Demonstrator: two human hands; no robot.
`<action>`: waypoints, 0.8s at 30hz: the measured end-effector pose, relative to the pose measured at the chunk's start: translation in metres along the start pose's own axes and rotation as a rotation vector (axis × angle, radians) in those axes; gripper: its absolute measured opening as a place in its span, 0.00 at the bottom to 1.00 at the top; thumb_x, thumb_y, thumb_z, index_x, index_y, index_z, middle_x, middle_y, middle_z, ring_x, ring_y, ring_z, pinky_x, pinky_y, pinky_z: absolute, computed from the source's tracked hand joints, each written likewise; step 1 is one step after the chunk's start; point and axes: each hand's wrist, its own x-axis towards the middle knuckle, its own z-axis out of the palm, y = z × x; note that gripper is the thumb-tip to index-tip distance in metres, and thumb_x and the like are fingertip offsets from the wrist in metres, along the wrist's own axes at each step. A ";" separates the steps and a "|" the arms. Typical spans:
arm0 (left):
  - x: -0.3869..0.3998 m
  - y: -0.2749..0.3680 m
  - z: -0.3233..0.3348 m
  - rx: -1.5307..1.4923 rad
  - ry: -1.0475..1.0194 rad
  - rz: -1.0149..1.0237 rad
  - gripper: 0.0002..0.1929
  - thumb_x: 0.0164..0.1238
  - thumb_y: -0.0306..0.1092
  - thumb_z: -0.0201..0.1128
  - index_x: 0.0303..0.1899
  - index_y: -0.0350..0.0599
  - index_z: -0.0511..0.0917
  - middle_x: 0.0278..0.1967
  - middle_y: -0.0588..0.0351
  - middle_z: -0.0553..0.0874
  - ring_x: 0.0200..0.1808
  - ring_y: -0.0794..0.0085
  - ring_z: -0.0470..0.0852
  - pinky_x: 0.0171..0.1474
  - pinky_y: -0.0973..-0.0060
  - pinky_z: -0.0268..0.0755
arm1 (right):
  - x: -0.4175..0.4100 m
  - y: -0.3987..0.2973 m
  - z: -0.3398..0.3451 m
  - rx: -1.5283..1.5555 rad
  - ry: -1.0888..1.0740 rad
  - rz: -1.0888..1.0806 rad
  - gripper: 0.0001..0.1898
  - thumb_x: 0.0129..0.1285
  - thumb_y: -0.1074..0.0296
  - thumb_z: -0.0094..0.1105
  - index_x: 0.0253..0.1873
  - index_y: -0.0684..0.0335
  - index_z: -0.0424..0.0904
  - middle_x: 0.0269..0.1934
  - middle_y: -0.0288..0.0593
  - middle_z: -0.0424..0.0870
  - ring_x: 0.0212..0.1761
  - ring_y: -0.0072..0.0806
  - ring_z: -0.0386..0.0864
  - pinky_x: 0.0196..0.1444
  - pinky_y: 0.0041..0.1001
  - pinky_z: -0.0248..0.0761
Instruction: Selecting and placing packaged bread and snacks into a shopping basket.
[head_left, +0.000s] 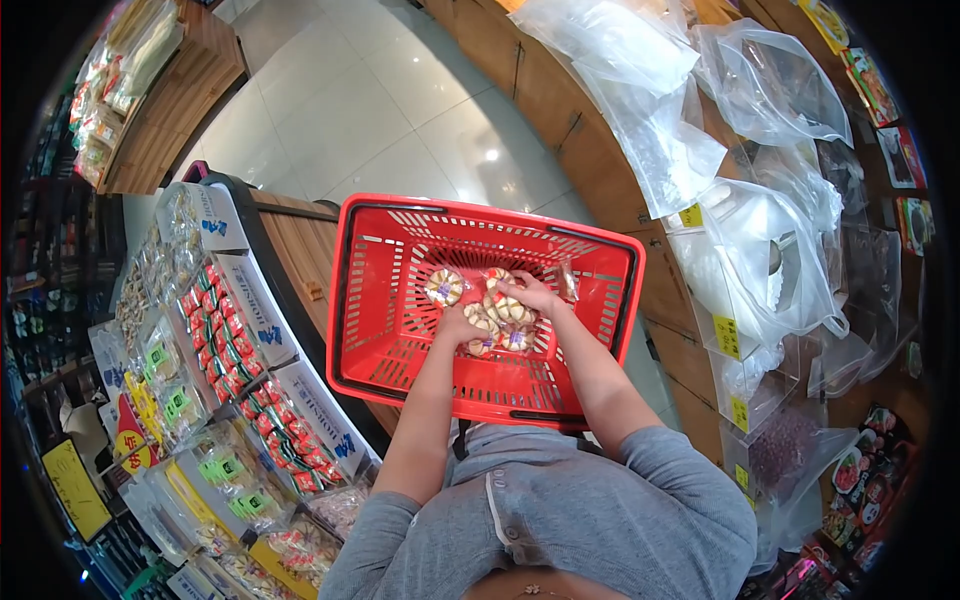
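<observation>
Both my hands reach down into a red plastic shopping basket (390, 375). My left hand (459, 326) grips the left side of a cluster of round, striped pastries in clear wrapping (480, 337), with its thumb across them. From the right, my right hand (532, 295) curls its fingers over another wrapped pastry (501, 307) in the same cluster. One more wrapped pastry (444, 287) lies apart to the left of the cluster. Near the basket's right inner wall is a small clear packet (570, 281). My hands partly cover the cluster.
Left of the basket, a display stand holds boxes of red-and-green wrapped snacks (221, 330) and clear snack packs (240, 469). Wooden cabinets (570, 112) line the right side, below bins draped with clear plastic bags (757, 255). Pale floor tiles (375, 97) lie beyond the basket.
</observation>
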 end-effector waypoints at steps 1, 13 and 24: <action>-0.001 -0.003 -0.002 0.027 -0.017 -0.020 0.47 0.22 0.46 0.76 0.53 0.31 0.72 0.47 0.42 0.81 0.49 0.60 0.80 0.52 0.70 0.73 | -0.003 -0.002 0.005 -0.002 -0.012 0.003 0.55 0.42 0.33 0.68 0.67 0.70 0.56 0.61 0.58 0.67 0.63 0.40 0.68 0.62 0.31 0.63; -0.008 -0.002 -0.004 -0.086 0.054 -0.032 0.48 0.23 0.46 0.75 0.56 0.36 0.70 0.46 0.44 0.82 0.48 0.61 0.81 0.50 0.71 0.75 | 0.012 0.022 0.017 0.173 0.034 -0.068 0.33 0.52 0.47 0.68 0.56 0.66 0.70 0.50 0.43 0.76 0.52 0.27 0.73 0.55 0.26 0.67; -0.015 0.006 -0.015 0.077 0.033 -0.025 0.47 0.25 0.46 0.75 0.58 0.43 0.70 0.46 0.46 0.82 0.47 0.61 0.82 0.51 0.69 0.75 | 0.001 -0.002 0.009 0.098 -0.214 -0.036 0.39 0.58 0.43 0.59 0.67 0.61 0.58 0.65 0.44 0.64 0.68 0.30 0.59 0.67 0.27 0.53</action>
